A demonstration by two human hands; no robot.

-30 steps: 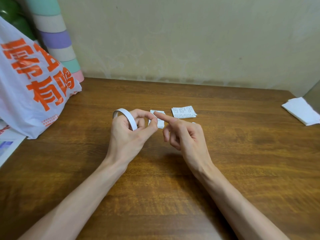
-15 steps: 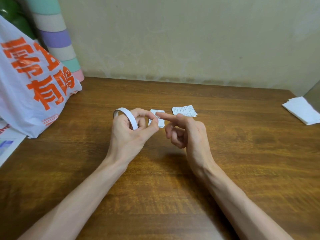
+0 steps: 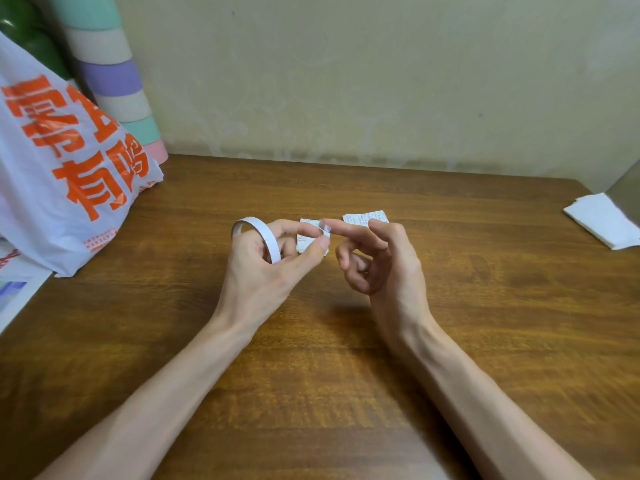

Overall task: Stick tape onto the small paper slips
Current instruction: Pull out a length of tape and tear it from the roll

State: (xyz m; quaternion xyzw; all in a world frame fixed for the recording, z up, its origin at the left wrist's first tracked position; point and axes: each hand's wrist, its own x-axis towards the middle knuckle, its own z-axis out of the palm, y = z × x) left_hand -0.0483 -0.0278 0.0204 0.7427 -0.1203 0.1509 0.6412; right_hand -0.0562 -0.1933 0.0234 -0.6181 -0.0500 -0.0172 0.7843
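Wooden table (image 3: pixel 450 306) against a pale wall (image 3: pixel 381 81), seen from above the person's forearms. At left, a white plastic bag (image 3: pixel 62 174) with orange characters is cut off by the frame edge, and it hides the foot of a pastel-striped cylinder (image 3: pixel 114 81) standing behind it. At the right edge lies a folded white sheet (image 3: pixel 602 220), its far corner out of frame. Two small paper slips lie flat near the table's middle. The nearer slip (image 3: pixel 304 242) is largely covered by the left fingers, and the farther slip (image 3: pixel 360 218) is partly hidden behind the right fingers; the print on both is too fine to read. The left hand (image 3: pixel 263 275) grips a thin white tape roll (image 3: pixel 258 230), with its fingers curled through the ring and its thumb and index finger reaching forward over the nearer slip. A short, translucent tape piece (image 3: pixel 325 231) sits between the left index fingertip and the right one; its edges are hard to make out, and whether it is joined to the roll cannot be told. The right hand (image 3: pixel 391 271) grips nothing: its index finger is stretched out with the tip touching the tape piece, and the remaining fingers are loosely curled toward the palm. Both hands are raised above the table, close to each other.
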